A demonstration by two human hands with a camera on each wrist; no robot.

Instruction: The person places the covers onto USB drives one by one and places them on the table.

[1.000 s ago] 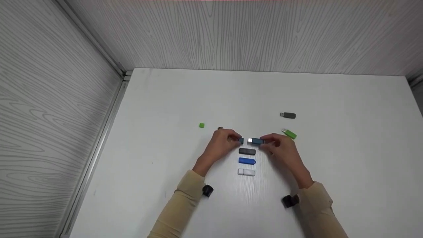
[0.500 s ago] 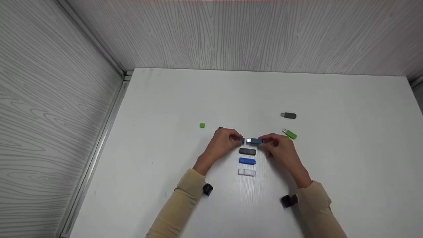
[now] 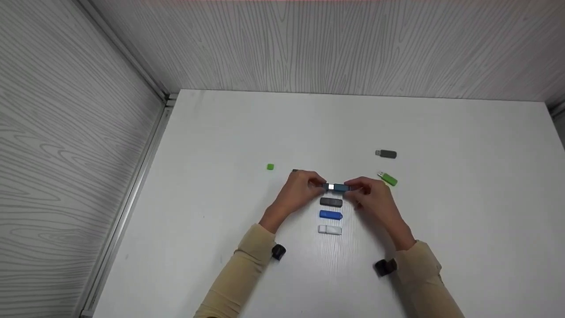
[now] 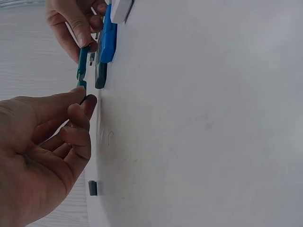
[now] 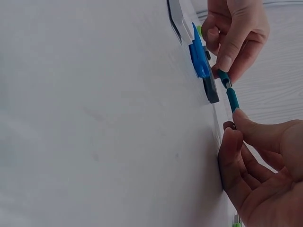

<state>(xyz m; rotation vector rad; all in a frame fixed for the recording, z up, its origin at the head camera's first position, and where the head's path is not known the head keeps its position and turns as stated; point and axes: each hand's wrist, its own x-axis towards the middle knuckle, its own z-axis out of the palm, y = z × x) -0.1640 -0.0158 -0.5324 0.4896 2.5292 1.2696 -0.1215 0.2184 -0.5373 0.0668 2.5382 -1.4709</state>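
My left hand [image 3: 301, 190] pinches a small teal cap [image 4: 82, 84] between thumb and fingertip. A teal USB stick [image 3: 341, 187] is pinched at its rear end by my right hand [image 3: 373, 196]. Its metal plug [image 3: 331, 187] points left, and the tip meets the cap's mouth; part of the metal still shows between cap and body. Both pieces lie in one line just above the table. Nearest below them is a capped dark grey USB stick [image 3: 331, 202], then a blue one [image 3: 330, 215] and a white one [image 3: 329, 229] in a column.
To the right lie an uncapped dark grey stick [image 3: 386, 154] and an uncapped green stick [image 3: 388, 178]. A green cap [image 3: 270, 167] lies left on the white table [image 3: 198, 176]. A dark cap [image 4: 93, 187] sits by my left hand. Wood-grain panels [image 3: 309, 48] stand behind and left.
The teal stick has moved left in my right hand and the cap slightly right, so the gap between plug and cap has closed. The other sticks lie as before.
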